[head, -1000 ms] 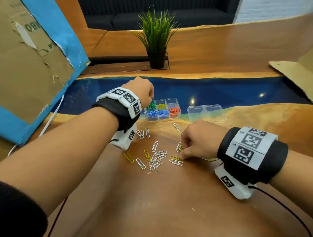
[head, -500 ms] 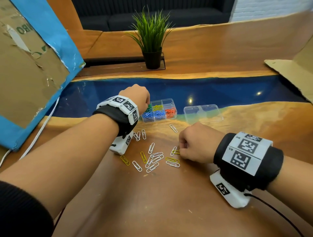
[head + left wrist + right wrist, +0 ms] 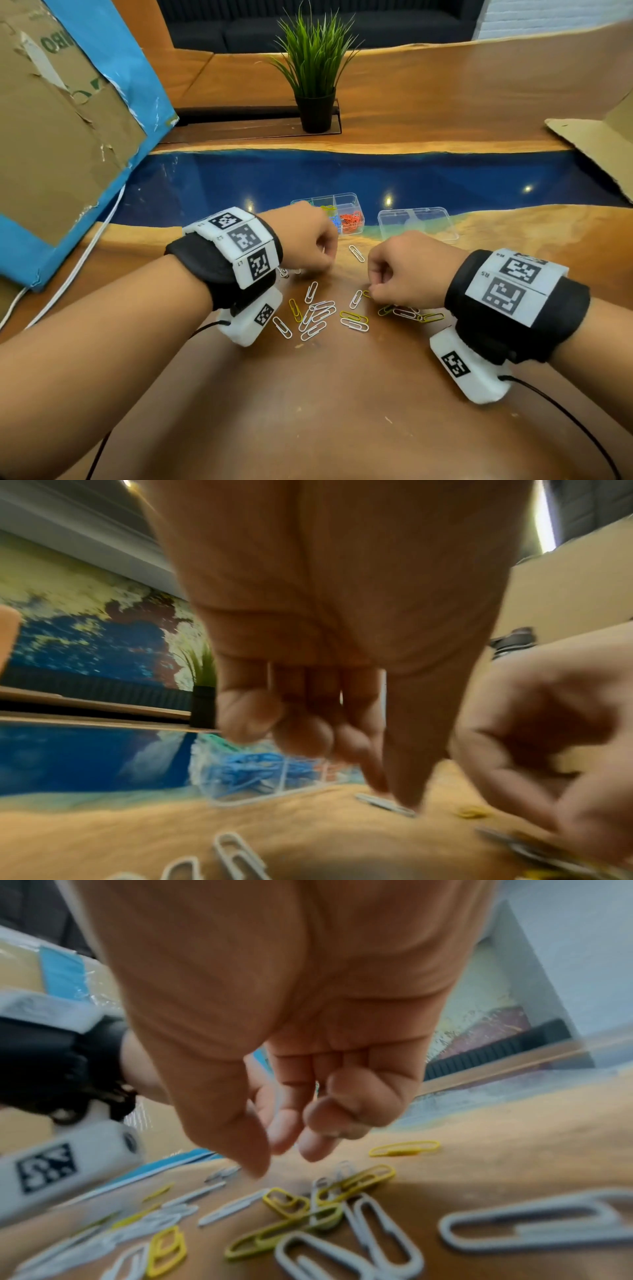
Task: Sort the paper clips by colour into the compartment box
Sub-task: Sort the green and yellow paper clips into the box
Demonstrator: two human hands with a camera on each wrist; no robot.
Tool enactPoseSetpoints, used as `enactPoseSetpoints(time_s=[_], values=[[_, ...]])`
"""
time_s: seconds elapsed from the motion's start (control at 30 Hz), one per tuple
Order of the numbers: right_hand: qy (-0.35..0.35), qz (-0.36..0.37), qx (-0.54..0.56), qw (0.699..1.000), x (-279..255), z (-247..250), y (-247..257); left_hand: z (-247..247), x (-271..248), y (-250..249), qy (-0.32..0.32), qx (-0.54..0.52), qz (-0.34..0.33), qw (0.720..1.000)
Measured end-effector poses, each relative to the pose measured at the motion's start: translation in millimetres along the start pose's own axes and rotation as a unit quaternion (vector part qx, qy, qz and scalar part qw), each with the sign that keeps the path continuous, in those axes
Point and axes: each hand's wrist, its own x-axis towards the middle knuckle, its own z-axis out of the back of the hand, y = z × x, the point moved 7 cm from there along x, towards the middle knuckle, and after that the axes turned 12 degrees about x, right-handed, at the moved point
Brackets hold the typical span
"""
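The clear compartment box (image 3: 356,197) stands at the edge of the table's blue strip with orange, blue, yellow and green clips in it. It also shows in the left wrist view as the box (image 3: 240,802). White and yellow paper clips (image 3: 318,311) lie scattered in front of it. My left hand (image 3: 323,260) hovers just in front of the box, fingers curled. Its thumb and forefinger (image 3: 394,791) point down beside a white clip (image 3: 383,803) and hold nothing I can see. My right hand (image 3: 373,291) is curled over the pile. It hangs above yellow clips (image 3: 356,1180), and the right hand (image 3: 284,1158) holds nothing.
The box's clear lid (image 3: 418,222) lies right of it. A potted plant (image 3: 315,68) stands at the back. Cardboard with a blue edge (image 3: 51,137) leans at left with a white cable (image 3: 85,253) beside it. More cardboard (image 3: 599,137) sits at far right.
My left hand has come back from over the box and down to the loose clips. My right hand stays at the pile, shifted slightly toward the box.
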Motion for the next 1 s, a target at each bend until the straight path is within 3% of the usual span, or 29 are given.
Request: enactPoseSetpoints(time_s=[0.07,0.23,0.47,0.63,0.77,0.93,0.97,1.0], values=[[0.007,0.005,-0.025,1.0,2,-3,1,-11,-9,-2,0.06,0.007,-0.011,0.998],[0.021,0.007,-0.055,0.998,5,-9,5,-29,-31,6,0.131,0.027,-0.008,0.991],[0.03,0.004,-0.043,0.999,4,-10,11,-32,-41,4,0.104,0.037,-0.027,0.993],[0.004,-0.019,0.132,0.991,6,3,1,-34,-45,3,0.113,0.03,-0.039,0.992],[0.071,-0.07,0.273,0.957,3,-6,-8,-37,-48,4,0.106,0.013,-0.037,0.994],[0.115,-0.128,0.457,0.873,-1,-20,-3,-29,-53,7,0.054,-0.061,-0.026,0.996],[0.119,-0.129,0.465,0.868,-1,-20,0,-27,-55,10,0.043,-0.097,-0.018,0.994],[0.119,-0.12,0.438,0.883,0,-21,1,-27,-58,13,0.033,-0.129,-0.01,0.991]])
